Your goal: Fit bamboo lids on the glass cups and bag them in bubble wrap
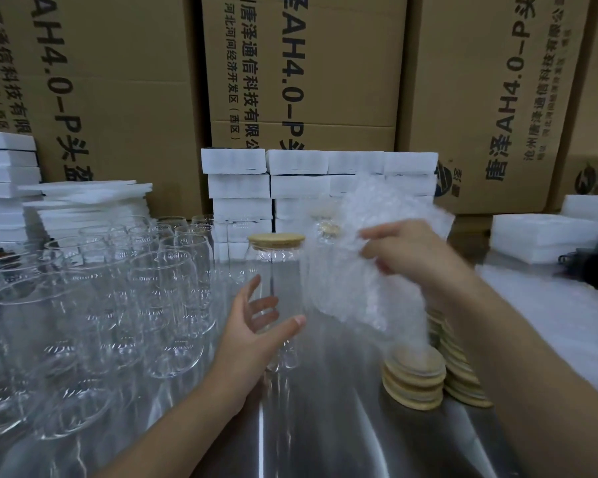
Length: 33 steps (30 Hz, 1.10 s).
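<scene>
Head view: a glass cup (277, 270) with its bamboo lid (276, 240) on stands upright mid-tabletop (325, 426). At its 6 o'clock the left hand (256, 326) is released, fingers spread loosely around the glass; contact is unclear. At 3 o'clock the right hand (404, 250) pinches a bubble wrap bag (356, 288). Spare lids (415, 374) are stacked at 5 o'clock and empty glasses (118, 288) crowd 9 o'clock.

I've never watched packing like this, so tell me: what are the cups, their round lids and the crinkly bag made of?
The cups look like clear, glossy glass: you see through them and they glint. The lids seem pale bamboo or wood, matte tan discs. The bag looks like clear plastic bubble wrap, pebbled with small bubbles.
</scene>
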{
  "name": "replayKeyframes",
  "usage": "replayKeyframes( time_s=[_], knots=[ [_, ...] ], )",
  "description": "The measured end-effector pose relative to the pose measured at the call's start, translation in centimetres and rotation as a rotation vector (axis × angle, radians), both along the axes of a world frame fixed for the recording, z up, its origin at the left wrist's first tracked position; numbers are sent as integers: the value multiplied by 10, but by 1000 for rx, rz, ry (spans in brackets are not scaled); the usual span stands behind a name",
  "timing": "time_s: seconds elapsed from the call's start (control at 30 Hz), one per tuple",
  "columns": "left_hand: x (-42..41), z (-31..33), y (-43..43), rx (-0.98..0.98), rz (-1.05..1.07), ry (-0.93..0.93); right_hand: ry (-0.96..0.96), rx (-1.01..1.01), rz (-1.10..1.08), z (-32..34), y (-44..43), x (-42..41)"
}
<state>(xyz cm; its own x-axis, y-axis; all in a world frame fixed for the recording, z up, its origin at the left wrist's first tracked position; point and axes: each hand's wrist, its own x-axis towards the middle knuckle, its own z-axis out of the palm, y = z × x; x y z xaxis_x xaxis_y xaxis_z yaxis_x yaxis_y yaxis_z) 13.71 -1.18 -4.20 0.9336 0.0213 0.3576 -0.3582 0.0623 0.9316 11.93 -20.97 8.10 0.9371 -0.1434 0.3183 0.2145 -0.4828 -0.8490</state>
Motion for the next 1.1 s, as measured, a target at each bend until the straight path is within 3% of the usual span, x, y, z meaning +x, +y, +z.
replayKeyframes(
  time_s=[0.1, 0.27, 0.47, 0.73, 0.93, 1.1],
  knots=[
    [1, 2, 3, -60, 57, -27, 187, -80, 120, -44, 29, 15],
    [0, 6, 5, -63, 169, -104, 213, -438, 213, -97, 50, 32],
    [-7, 9, 5, -13, 216, -166, 181, -397, 332, -100, 49, 25],
    [-9, 6, 2, 45, 187, -180, 155, -819, 378, -89, 42, 3],
    [-9, 7, 2, 10, 173, -175, 94, -706, 341, -90, 38, 6],
    [-9, 8, 1, -1, 168, -181, -19, -782, 347, -88, 37, 8]
  ],
)
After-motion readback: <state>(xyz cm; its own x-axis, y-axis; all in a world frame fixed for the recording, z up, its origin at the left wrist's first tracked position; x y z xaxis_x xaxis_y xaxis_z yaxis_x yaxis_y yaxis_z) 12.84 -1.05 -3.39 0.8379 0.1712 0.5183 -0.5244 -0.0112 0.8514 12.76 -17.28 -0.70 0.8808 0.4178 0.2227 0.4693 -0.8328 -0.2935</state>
